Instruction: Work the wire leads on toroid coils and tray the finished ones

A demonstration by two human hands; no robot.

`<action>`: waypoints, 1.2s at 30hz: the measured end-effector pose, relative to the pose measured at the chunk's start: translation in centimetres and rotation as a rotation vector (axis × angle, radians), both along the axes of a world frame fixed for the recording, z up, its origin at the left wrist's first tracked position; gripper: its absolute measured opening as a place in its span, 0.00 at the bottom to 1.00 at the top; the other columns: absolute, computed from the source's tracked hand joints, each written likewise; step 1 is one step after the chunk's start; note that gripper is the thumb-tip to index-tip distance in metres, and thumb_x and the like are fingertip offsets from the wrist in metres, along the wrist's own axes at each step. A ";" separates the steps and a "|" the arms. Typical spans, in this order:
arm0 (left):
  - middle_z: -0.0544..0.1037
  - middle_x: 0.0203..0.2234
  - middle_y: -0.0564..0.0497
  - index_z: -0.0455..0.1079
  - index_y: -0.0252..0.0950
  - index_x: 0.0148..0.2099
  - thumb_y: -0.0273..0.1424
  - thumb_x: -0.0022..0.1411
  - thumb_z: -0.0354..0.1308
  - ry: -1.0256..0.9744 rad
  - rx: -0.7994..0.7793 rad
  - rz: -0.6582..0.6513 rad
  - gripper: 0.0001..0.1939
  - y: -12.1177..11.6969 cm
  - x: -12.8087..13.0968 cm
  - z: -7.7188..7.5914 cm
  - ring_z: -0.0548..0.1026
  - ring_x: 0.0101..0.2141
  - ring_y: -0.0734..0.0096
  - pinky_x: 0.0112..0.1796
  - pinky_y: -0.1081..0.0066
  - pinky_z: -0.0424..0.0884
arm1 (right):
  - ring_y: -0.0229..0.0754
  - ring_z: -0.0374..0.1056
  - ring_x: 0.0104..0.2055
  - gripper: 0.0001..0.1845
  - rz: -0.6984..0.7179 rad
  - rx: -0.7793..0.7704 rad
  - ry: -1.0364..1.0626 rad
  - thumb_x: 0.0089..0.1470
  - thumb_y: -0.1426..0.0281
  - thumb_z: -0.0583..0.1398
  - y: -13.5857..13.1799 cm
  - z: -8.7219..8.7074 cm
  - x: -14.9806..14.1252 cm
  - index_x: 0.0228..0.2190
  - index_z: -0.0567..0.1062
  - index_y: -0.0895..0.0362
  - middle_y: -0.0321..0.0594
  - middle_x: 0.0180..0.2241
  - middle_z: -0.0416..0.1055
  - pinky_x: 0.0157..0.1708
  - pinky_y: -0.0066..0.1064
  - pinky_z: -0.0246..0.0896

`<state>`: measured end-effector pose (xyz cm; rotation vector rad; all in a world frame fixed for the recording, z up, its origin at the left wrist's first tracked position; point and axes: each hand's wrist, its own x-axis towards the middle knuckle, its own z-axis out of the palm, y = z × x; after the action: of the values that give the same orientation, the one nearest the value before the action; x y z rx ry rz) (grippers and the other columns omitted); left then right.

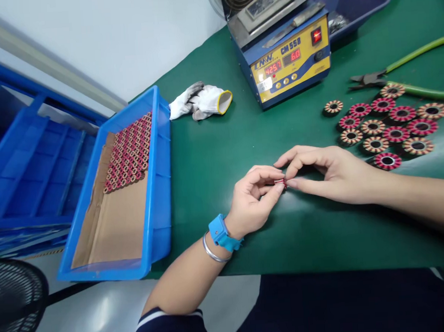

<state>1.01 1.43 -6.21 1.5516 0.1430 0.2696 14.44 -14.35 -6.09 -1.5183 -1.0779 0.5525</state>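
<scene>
Over the green mat, my left hand [254, 199] and my right hand [329, 172] meet fingertip to fingertip. Both pinch one small red wound coil [280, 182], mostly hidden by the fingers. A blue wrist strap [222, 233] and a metal bangle sit on my left wrist. Several red and tan wound coils [387, 126] lie in a loose group on the mat just beyond my right hand.
A blue bin [159, 190] at the left holds a cardboard sheet and rows of coils. A blue and yellow solder pot [288, 56] with red displays stands at the back. A white glove [203, 101] and green-handled cutters [370, 80] lie nearby. A black fan grille [12, 309] shows at bottom left.
</scene>
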 end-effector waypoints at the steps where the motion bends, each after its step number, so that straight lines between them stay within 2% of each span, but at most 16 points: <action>1: 0.76 0.41 0.47 0.75 0.36 0.42 0.37 0.62 0.69 -0.001 0.003 -0.007 0.12 0.0 0.0 -0.1 0.77 0.41 0.69 0.43 0.70 0.77 | 0.46 0.76 0.41 0.05 0.010 0.003 0.008 0.55 0.64 0.67 0.0 0.0 0.0 0.31 0.81 0.52 0.41 0.42 0.79 0.47 0.39 0.71; 9: 0.77 0.46 0.45 0.71 0.38 0.53 0.36 0.60 0.71 0.127 -0.099 -0.035 0.21 -0.1 -0.5 0.0 0.78 0.46 0.66 0.45 0.70 0.78 | 0.46 0.77 0.41 0.06 0.021 -0.004 0.030 0.54 0.64 0.67 -0.1 -0.1 0.0 0.27 0.81 0.52 0.40 0.42 0.79 0.46 0.39 0.71; 15: 0.77 0.45 0.45 0.71 0.38 0.54 0.37 0.58 0.72 0.140 -0.111 -0.005 0.25 -0.1 -0.4 0.0 0.79 0.46 0.65 0.45 0.70 0.79 | 0.53 0.75 0.48 0.15 -0.115 0.028 0.187 0.50 0.61 0.69 -0.5 0.7 0.8 0.18 0.76 0.53 0.43 0.43 0.80 0.46 0.42 0.71; 18: 0.76 0.45 0.46 0.72 0.38 0.56 0.34 0.58 0.72 0.137 -0.127 0.016 0.25 0.0 -0.4 0.0 0.79 0.45 0.67 0.43 0.72 0.80 | 0.50 0.76 0.45 0.11 -0.135 0.036 0.221 0.50 0.62 0.69 -0.5 0.6 0.7 0.22 0.78 0.53 0.43 0.43 0.80 0.46 0.42 0.71; 21: 0.74 0.49 0.46 0.74 0.39 0.55 0.31 0.56 0.73 0.094 -0.160 0.015 0.24 0.0 -0.3 0.0 0.79 0.46 0.67 0.41 0.75 0.80 | 0.49 0.76 0.44 0.06 -0.092 0.043 0.150 0.49 0.63 0.70 -0.3 0.3 0.2 0.29 0.82 0.52 0.43 0.44 0.79 0.50 0.43 0.71; 25: 0.73 0.53 0.45 0.78 0.36 0.49 0.30 0.55 0.74 0.068 -0.131 0.021 0.19 0.0 -0.3 0.0 0.80 0.45 0.69 0.42 0.75 0.81 | 0.48 0.76 0.42 0.08 -0.076 0.044 0.058 0.54 0.62 0.68 -0.1 0.0 -0.3 0.28 0.81 0.52 0.43 0.42 0.79 0.50 0.43 0.70; 29: 0.74 0.52 0.43 0.78 0.35 0.46 0.34 0.52 0.76 0.095 -0.105 0.024 0.20 0.0 -0.3 0.0 0.80 0.44 0.66 0.43 0.70 0.82 | 0.49 0.76 0.43 0.09 -0.055 0.037 0.071 0.54 0.61 0.68 -0.2 -0.1 -0.1 0.27 0.81 0.52 0.43 0.43 0.78 0.50 0.44 0.69; 32: 0.76 0.51 0.43 0.77 0.34 0.46 0.35 0.51 0.77 0.111 -0.112 0.031 0.21 -0.2 -0.3 0.1 0.80 0.45 0.64 0.44 0.69 0.81 | 0.52 0.75 0.47 0.08 -0.059 0.048 0.062 0.55 0.62 0.68 -0.4 -0.1 -0.4 0.27 0.80 0.52 0.44 0.45 0.77 0.52 0.46 0.69; 36: 0.81 0.44 0.44 0.74 0.34 0.47 0.32 0.53 0.75 0.160 -0.099 0.070 0.21 -0.6 -0.3 0.3 0.81 0.43 0.68 0.46 0.72 0.80 | 0.55 0.71 0.56 0.04 -0.057 0.098 -0.172 0.55 0.70 0.66 -0.8 0.3 -1.3 0.29 0.79 0.52 0.47 0.53 0.73 0.54 0.47 0.69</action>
<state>0.66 0.83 -5.94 1.4705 0.3325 0.1902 13.10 -15.14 -5.80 -1.5260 -1.1715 0.3294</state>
